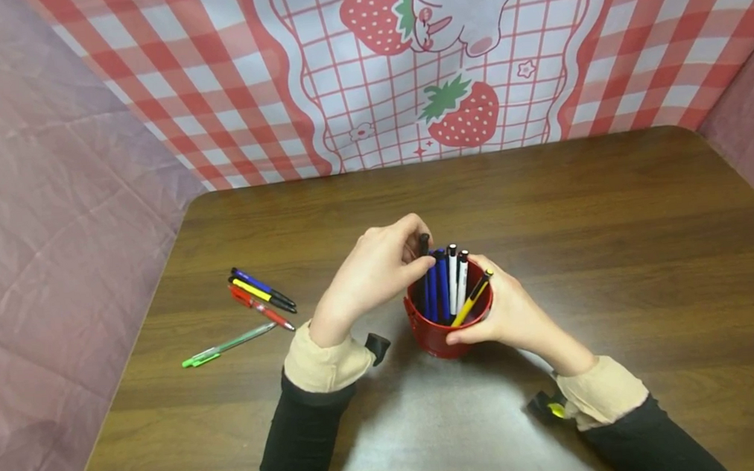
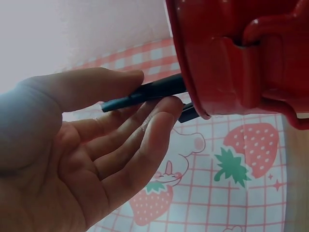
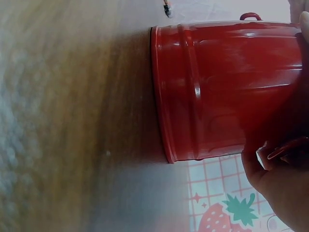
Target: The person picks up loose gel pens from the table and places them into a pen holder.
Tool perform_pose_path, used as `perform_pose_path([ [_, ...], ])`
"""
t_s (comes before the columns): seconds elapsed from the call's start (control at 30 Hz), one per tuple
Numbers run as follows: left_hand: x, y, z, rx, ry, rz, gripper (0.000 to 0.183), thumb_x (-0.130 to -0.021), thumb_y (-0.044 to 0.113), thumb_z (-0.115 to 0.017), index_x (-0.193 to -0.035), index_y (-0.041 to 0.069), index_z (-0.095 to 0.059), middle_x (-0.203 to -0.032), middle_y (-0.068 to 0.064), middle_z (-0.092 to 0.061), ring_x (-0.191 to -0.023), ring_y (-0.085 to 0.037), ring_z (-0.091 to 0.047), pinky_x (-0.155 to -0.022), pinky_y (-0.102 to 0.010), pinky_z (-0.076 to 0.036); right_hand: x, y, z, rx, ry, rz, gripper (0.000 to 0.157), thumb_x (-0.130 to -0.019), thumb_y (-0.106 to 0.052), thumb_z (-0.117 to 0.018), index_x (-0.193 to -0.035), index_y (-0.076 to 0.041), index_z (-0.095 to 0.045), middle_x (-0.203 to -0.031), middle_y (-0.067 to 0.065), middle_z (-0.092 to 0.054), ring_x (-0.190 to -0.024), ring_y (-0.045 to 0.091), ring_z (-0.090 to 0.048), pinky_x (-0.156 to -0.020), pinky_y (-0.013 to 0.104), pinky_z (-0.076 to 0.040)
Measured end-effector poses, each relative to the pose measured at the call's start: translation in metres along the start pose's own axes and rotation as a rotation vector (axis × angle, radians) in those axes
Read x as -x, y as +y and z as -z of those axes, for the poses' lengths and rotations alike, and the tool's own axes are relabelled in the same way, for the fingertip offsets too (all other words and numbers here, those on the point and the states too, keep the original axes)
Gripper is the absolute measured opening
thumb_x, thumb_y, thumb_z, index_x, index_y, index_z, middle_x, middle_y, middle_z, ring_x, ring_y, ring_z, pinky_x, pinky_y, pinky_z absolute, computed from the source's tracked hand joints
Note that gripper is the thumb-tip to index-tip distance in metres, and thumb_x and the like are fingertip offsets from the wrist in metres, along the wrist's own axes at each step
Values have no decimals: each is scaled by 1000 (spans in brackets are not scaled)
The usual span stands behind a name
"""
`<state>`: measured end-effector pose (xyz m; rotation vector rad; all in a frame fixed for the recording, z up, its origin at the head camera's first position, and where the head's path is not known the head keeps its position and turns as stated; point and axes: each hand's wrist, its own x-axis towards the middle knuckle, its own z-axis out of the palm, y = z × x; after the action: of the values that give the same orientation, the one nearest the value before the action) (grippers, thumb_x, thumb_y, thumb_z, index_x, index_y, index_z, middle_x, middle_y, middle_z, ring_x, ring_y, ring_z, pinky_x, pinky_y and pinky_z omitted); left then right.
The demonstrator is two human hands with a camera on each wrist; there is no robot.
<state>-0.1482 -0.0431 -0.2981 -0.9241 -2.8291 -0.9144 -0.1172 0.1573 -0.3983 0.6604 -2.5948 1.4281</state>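
Observation:
A small red metal bucket stands upright on the table, holding several pens. My right hand grips its right side, thumb along the near rim. Over the bucket's left rim, my left hand pinches a black-ended pen between thumb and fingers; the pen's lower part is hidden inside the bucket. Inside, blue pens, white pens and a yellow pen lean with their ends sticking up past the rim.
Left of the bucket lie a blue pen, a yellow and black pen, a red pen and a clear green pen on the wooden table. A strawberry-print cloth hangs behind the table.

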Motion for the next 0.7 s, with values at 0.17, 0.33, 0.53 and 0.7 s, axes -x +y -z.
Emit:
perform_pose_path([
  [0.17, 0, 0, -1, -9, -4, 13, 17, -82, 16, -64, -97, 11, -57, -80, 1, -65, -71, -7, -59, -63, -21, -47, 0, 1, 0, -10, -3, -3, 95, -45, -31, -90, -124, -7, -44, -114, 4, -55, -97, 13, -53, -87, 20, -42],
  [0.33, 0, 0, -1, -24, -4, 11, 15, -83, 17, -62, -96, 11, -57, -80, 1, -65, -71, -7, -59, -65, -23, -47, 0, 1, 0, -4, -2, 2, 95, -45, -30, -90, -124, -7, -44, -114, 4, -55, -98, 14, -53, -87, 20, -42],
  [0.53, -1, -1, -1, -71, 10, 9, 9, -85, 21, -62, -91, 14, -60, -80, 3, -65, -70, -6, -58, -63, -23, -47, 0, 1, 0, -6, -3, 7, 96, -44, -29, -91, -125, -7, -44, -115, 4, -56, -98, 14, -53, -87, 20, -41],
  [0.7, -2, -3, -3, -104, 15, 53, 13, -84, 22, -64, -92, 13, -60, -80, 2, -65, -71, -8, -59, -65, -25, -48, 0, -18, 3, 2, -3, 9, 90, -44, -18, -91, -121, -1, -46, -110, 8, -58, -94, 15, -54, -85, 17, -41],
])
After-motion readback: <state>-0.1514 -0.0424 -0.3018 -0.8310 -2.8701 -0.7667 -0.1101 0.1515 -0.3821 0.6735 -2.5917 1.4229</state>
